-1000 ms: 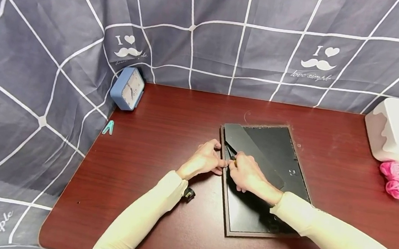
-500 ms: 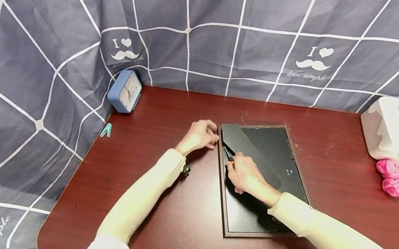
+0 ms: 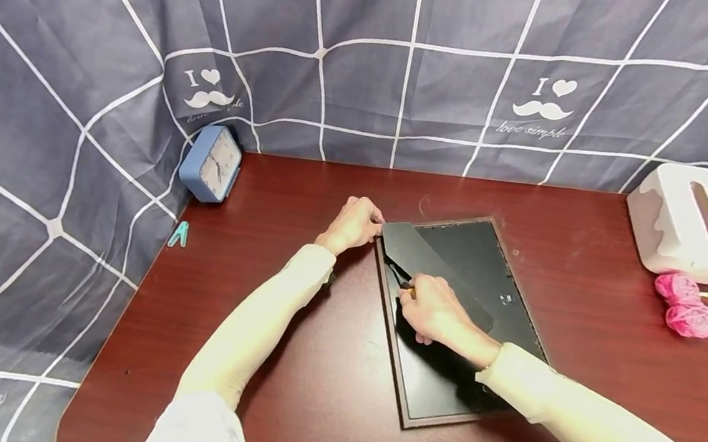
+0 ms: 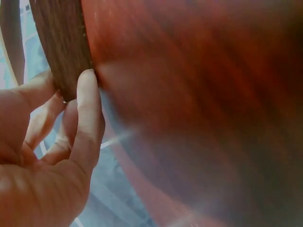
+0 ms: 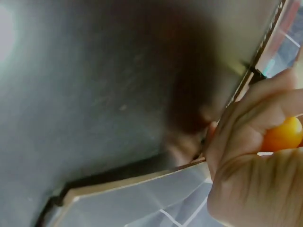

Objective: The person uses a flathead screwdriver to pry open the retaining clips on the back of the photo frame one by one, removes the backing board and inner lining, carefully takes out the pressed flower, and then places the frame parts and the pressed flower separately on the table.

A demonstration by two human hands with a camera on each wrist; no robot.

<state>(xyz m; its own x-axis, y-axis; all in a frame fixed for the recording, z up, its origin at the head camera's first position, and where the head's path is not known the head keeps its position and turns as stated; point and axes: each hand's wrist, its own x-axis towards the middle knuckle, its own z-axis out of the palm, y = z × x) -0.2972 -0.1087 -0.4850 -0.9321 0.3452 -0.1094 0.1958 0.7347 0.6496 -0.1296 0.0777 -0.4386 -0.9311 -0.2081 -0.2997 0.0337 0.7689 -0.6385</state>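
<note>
Left hand (image 3: 354,224) has moved up — grip pinching the frame (image 3: 515,317) corner; right hand (image 3: 432,310) grasping an orange-handled tool (image 5: 283,135).

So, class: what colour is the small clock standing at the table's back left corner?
The clock is light blue with a white face; the head view shows it best.

Head cam overhead; wrist cams close, sharing frame (image 3: 515,317).
</note>
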